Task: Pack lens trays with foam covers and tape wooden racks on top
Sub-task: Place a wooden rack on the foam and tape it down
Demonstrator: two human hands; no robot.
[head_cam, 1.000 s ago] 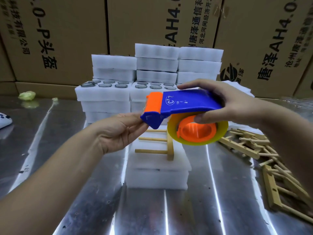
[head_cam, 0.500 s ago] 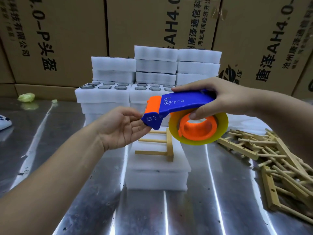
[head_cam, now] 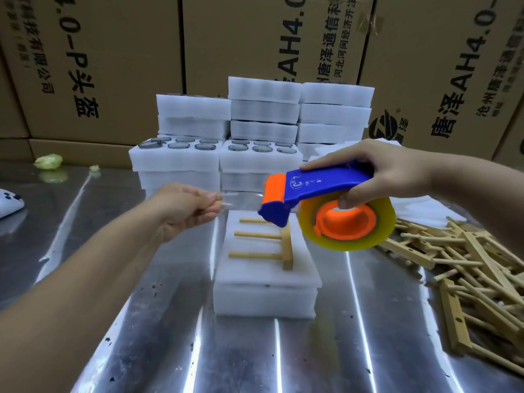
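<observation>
A white foam-covered lens tray [head_cam: 266,282] sits on the metal table in front of me, with a small wooden rack [head_cam: 272,245] lying on top of it. My right hand [head_cam: 380,171] grips a blue and orange tape dispenser [head_cam: 317,188] loaded with a yellowish tape roll [head_cam: 348,225], held just above the tray's far right part. My left hand [head_cam: 187,208] pinches the free end of clear tape [head_cam: 241,201], which stretches from the dispenser's mouth to my fingers, above the tray's far left corner.
Stacks of white foam trays [head_cam: 263,123], some showing round lenses [head_cam: 181,144], stand behind the work spot. A pile of wooden racks [head_cam: 467,268] lies at the right. Cardboard boxes [head_cam: 107,58] wall off the back. A white object [head_cam: 8,202] lies at the left edge.
My left hand has taken hold of the tape end and pulled it leftward out of the dispenser. The right hand and dispenser shifted slightly right and down.
</observation>
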